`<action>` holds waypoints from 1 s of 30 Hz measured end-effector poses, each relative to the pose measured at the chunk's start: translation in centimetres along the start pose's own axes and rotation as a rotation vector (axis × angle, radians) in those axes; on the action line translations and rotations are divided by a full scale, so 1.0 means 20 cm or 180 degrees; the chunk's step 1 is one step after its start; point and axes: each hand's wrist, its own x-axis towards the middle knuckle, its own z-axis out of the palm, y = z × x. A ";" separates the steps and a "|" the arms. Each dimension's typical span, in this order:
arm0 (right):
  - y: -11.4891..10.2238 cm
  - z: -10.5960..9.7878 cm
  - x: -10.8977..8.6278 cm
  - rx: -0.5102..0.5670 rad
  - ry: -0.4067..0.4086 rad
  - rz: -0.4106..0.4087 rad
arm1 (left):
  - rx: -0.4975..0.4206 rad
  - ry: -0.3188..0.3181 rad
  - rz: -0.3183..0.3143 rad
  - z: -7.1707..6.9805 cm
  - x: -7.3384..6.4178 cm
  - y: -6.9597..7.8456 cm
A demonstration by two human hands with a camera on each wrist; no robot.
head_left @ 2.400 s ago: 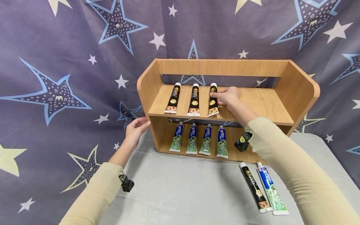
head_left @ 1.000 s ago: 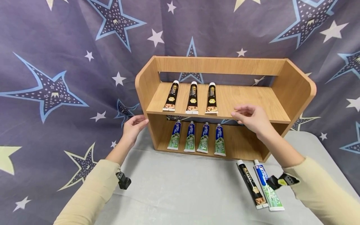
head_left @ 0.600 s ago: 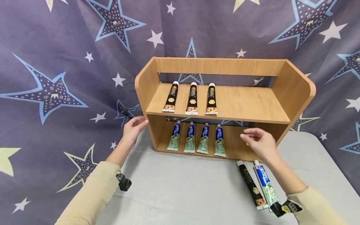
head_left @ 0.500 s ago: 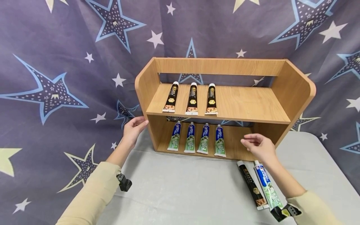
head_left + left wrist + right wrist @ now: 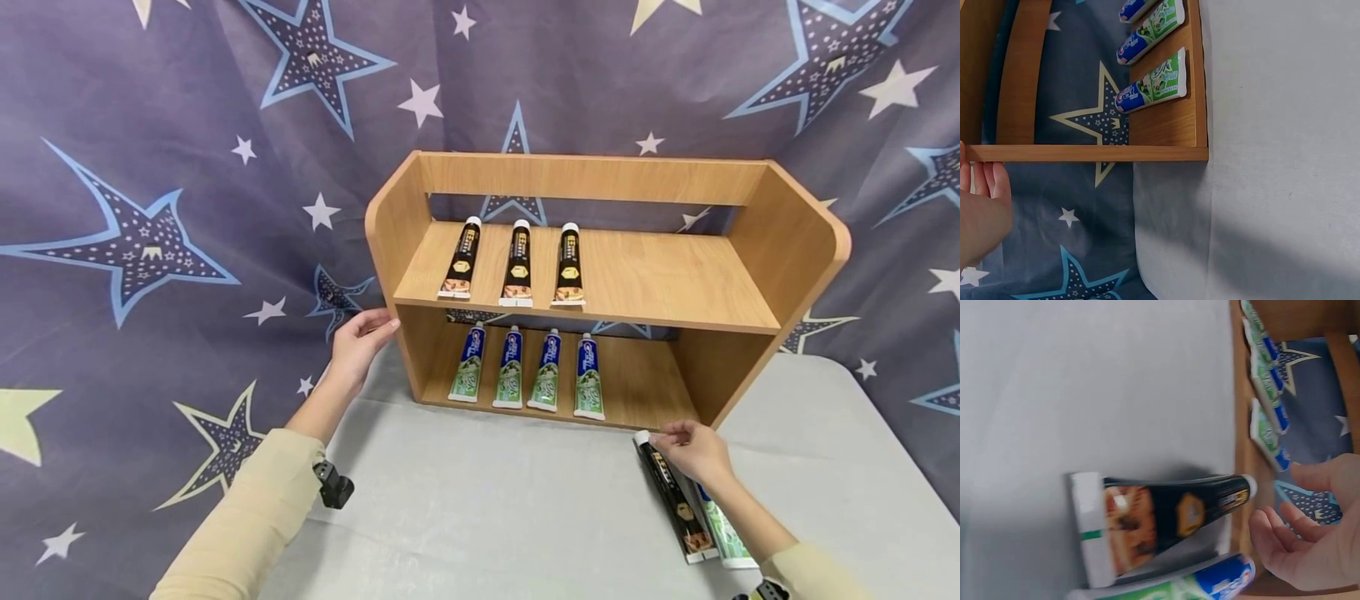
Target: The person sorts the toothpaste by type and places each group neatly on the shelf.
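Note:
My left hand touches the left side panel of a two-tier wooden shelf, its fingertips against the outer face in the left wrist view. Down at the right, my right hand hovers by the capped end of a black toothpaste tube. Its thumb and fingers are apart with nothing between them in the right wrist view. Beside that tube lies a blue and green toothpaste tube, partly hidden by my right hand and forearm. Both tubes lie on the grey table, in front of the shelf's right end.
Three black toothpaste tubes lie in a row on the upper tier, caps towards the back. Below them, several blue and green tubes line the lower tier. A star-patterned curtain hangs behind the grey tabletop.
My right hand has let go of the third black toothpaste tube on the upper tier. It has moved down to the loose tubes on the table. My left hand stays at the side panel.

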 end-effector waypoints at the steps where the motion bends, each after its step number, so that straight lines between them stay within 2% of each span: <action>1: 0.02 0.01 -0.01 -0.0036 -0.0020 -0.0014 | 0.0002 0.0006 0.0000 0.00 0.00 0.00; 9: 0.08 0.04 -0.03 -0.0370 -0.0055 -0.0375 | 0.0071 -0.0014 0.0017 0.01 -0.01 0.02; 13: 0.09 0.06 -0.03 -0.0361 -0.0126 -0.0462 | 0.0045 -0.0028 -0.0022 0.01 -0.01 0.02; 20: 0.07 0.10 -0.04 -0.0313 -0.0117 -0.0396 | -0.0004 -0.0029 -0.0018 0.00 0.00 0.01; 30: 0.06 0.10 -0.05 -0.0491 -0.0180 -0.0282 | 0.0020 0.0012 0.0002 0.00 0.01 -0.01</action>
